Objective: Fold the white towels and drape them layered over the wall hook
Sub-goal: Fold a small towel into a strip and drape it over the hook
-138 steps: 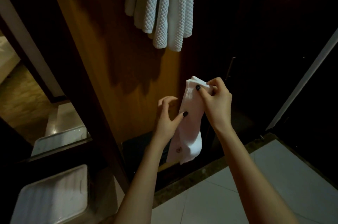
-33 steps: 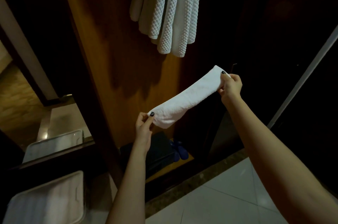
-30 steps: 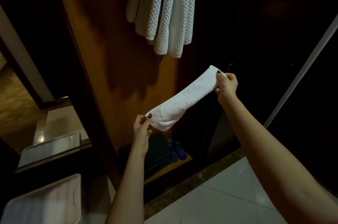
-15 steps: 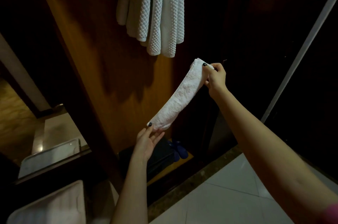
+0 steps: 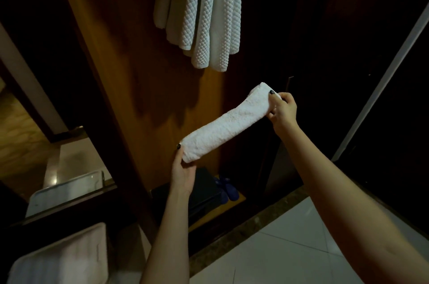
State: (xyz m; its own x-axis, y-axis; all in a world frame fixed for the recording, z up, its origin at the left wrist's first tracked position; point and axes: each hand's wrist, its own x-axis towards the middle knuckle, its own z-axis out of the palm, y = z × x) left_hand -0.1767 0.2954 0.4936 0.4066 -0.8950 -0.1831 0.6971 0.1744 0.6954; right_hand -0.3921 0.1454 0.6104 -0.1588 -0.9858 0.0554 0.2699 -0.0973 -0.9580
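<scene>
I have the folded towel (image 5: 222,128) stretched in mid-air at the centre of the frame, slanting from lower left up to the right, in front of the wood panel (image 5: 130,74). My left hand (image 5: 183,172) pinches its lower end, thumb on top and fingers underneath. My right hand (image 5: 284,113) pinches the upper end between thumb and curled fingers. The hung towels (image 5: 202,12) dangle at top centre, well above the strip; the hook itself is beyond the top edge, so I cannot see it.

The main risk, I think, is the fold springing open: only two end pinches hold the layers, and easing either one on the way up could let the strip fall toward the slippers (image 5: 228,188) below. Reaching blind could also tug the hung towels loose or leave the layers uneven.
</scene>
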